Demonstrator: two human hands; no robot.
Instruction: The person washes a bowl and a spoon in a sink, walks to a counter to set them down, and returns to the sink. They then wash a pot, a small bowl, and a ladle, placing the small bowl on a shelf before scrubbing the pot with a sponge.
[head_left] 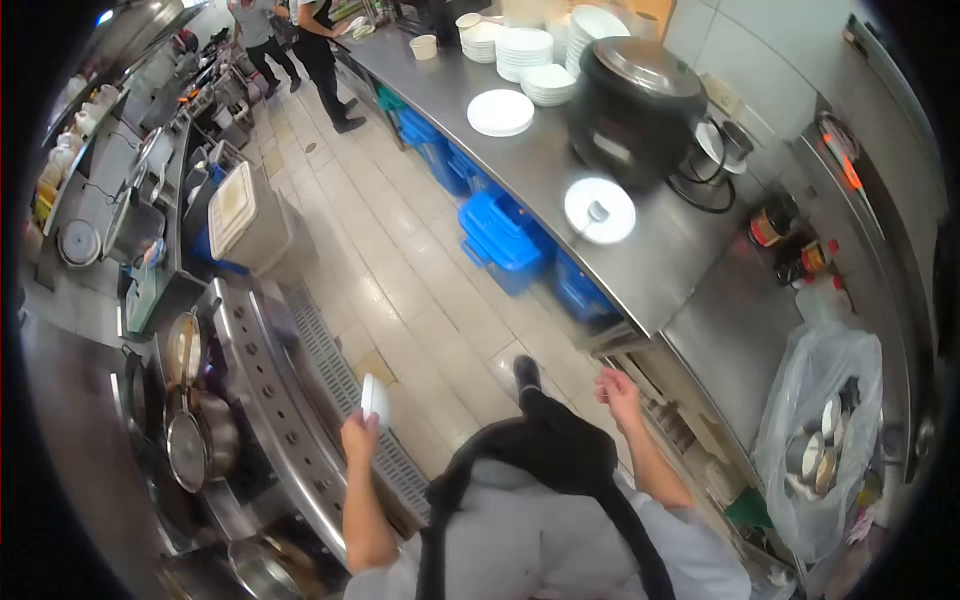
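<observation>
My left hand (360, 436) is closed on the edge of a white bowl (375, 400), held out over the floor beside the stove front. On the other side of my body, my right hand (619, 392) hangs in the air near the counter's lower edge. Its fingers look curled, and nothing can be made out in them. A white plate with a ladle or spoon on it (600, 210) lies on the steel counter (640, 270), by a large black soup warmer (635, 110).
White plates (501, 113) and stacked bowls (524, 54) stand farther along the counter, above blue bins (505, 240). Pans (188, 450) sit on the stove (255, 400) at left. Two people (318, 60) stand at the far end. A plastic bag (820, 440) holds utensils at right.
</observation>
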